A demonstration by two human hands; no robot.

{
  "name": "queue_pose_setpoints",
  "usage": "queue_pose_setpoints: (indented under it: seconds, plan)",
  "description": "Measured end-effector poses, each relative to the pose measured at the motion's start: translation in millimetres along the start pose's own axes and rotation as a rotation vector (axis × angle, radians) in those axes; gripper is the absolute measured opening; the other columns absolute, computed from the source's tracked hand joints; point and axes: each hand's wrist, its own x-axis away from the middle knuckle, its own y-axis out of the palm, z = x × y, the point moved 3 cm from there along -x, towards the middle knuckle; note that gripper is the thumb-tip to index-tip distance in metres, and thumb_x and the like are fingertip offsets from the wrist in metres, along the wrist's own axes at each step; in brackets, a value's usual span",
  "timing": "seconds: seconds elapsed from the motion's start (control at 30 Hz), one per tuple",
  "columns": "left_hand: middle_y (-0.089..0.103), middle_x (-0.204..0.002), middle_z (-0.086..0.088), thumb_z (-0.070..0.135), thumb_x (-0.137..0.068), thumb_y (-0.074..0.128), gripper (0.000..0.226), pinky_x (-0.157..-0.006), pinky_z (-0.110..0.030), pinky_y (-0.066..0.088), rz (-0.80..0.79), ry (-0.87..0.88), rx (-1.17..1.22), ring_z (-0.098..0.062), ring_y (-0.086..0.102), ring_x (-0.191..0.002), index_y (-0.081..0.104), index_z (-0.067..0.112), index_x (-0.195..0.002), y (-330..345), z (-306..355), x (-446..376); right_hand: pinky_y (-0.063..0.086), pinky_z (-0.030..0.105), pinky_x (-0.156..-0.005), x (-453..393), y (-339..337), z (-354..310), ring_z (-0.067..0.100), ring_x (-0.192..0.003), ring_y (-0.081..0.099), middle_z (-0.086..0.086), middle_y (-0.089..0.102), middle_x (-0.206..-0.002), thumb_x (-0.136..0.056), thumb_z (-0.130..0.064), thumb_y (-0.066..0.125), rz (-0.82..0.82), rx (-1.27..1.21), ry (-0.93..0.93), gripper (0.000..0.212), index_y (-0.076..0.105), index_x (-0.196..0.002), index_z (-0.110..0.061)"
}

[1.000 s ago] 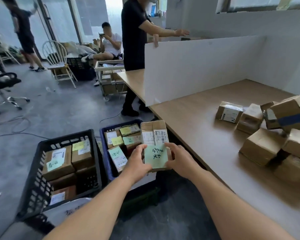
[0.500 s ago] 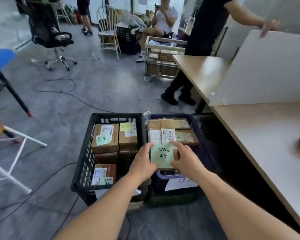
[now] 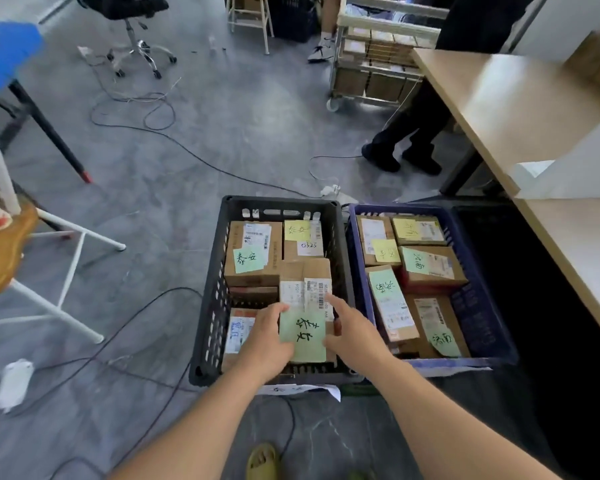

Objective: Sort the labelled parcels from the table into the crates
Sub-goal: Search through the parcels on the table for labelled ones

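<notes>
Cardboard parcel (image 3: 305, 289) with a green note sits between both hands over the black crate (image 3: 210, 306); the left hand (image 3: 265, 336) grips its left edge, the right hand (image 3: 352, 336) its right edge; just right of the right hand the blue crate (image 3: 478, 306) is packed with boxes; further right runs the desk (image 3: 575, 254) edge; left of the left hand lies floor (image 3: 136, 220) with cables.
</notes>
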Motion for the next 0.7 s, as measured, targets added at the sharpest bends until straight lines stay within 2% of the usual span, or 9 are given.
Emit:
queue_pose_setpoints:
  seconds: [0.17,0.27,0.37,0.5,0.57,0.63,0.7]
  plan:
    - [0.035,-0.144,0.002,0.0,-0.085,0.059,0.065,-0.088,-0.019,0.041,0.009,-0.094,-0.037,-0.01,0.042,-0.119,0.034,0.022,-0.141,7,-27,-22,0.057,0.033,-0.074,-32,30,10,0.014,-0.087,0.061,0.0,0.055,-0.114,-0.091,-0.019,0.061,-0.075,-0.036,0.011,0.076,0.018,-0.151,-0.037]
    - [0.035,-0.143,0.002,0.002,-0.086,0.061,0.063,-0.087,-0.02,0.042,0.016,-0.154,-0.079,-0.008,0.042,-0.113,0.034,0.021,-0.14,11,-44,-34,0.055,0.029,-0.072,-51,47,18,0.013,-0.089,0.061,-0.001,0.059,-0.111,-0.092,-0.019,0.06,-0.124,-0.082,0.015,0.073,0.02,-0.151,-0.035]
    - [0.036,-0.143,0.002,0.004,-0.087,0.061,0.061,-0.083,-0.019,0.044,0.007,-0.208,-0.14,-0.005,0.042,-0.108,0.035,0.021,-0.139,19,-60,-45,0.057,0.033,-0.08,-67,63,27,0.014,-0.099,0.062,-0.001,0.061,-0.116,-0.093,-0.021,0.06,-0.17,-0.106,0.02,0.072,0.019,-0.151,-0.034]
    - [0.041,-0.14,0.001,0.004,-0.085,0.064,0.06,-0.094,-0.029,0.05,0.0,-0.286,-0.163,-0.013,0.048,-0.118,0.038,0.021,-0.136,32,-78,-58,0.056,0.036,-0.085,-84,84,41,0.016,-0.104,0.06,-0.001,0.057,-0.124,-0.092,-0.023,0.061,-0.226,-0.099,0.049,0.075,0.016,-0.151,-0.035]
    - [0.04,-0.139,0.003,0.005,-0.085,0.064,0.06,-0.091,-0.028,0.051,0.0,-0.304,-0.177,-0.011,0.046,-0.117,0.038,0.023,-0.135,36,-84,-61,0.057,0.036,-0.084,-88,90,45,0.016,-0.105,0.061,-0.001,0.056,-0.127,-0.093,-0.024,0.06,-0.244,-0.092,0.053,0.075,0.015,-0.152,-0.035]
    - [0.037,-0.14,0.004,0.005,-0.086,0.063,0.059,-0.081,-0.022,0.052,-0.005,-0.323,-0.184,-0.008,0.044,-0.114,0.036,0.024,-0.135,42,-90,-67,0.057,0.036,-0.085,-95,97,51,0.016,-0.109,0.06,-0.002,0.055,-0.131,-0.093,-0.024,0.06,-0.255,-0.094,0.058,0.075,0.015,-0.152,-0.035]
    - [0.035,-0.141,0.004,0.006,-0.086,0.063,0.059,-0.08,-0.023,0.053,-0.007,-0.345,-0.18,-0.009,0.045,-0.115,0.036,0.025,-0.135,45,-95,-72,0.057,0.036,-0.085,-103,104,54,0.016,-0.111,0.059,-0.003,0.054,-0.133,-0.093,-0.024,0.059,-0.269,-0.09,0.06,0.074,0.016,-0.151,-0.036]
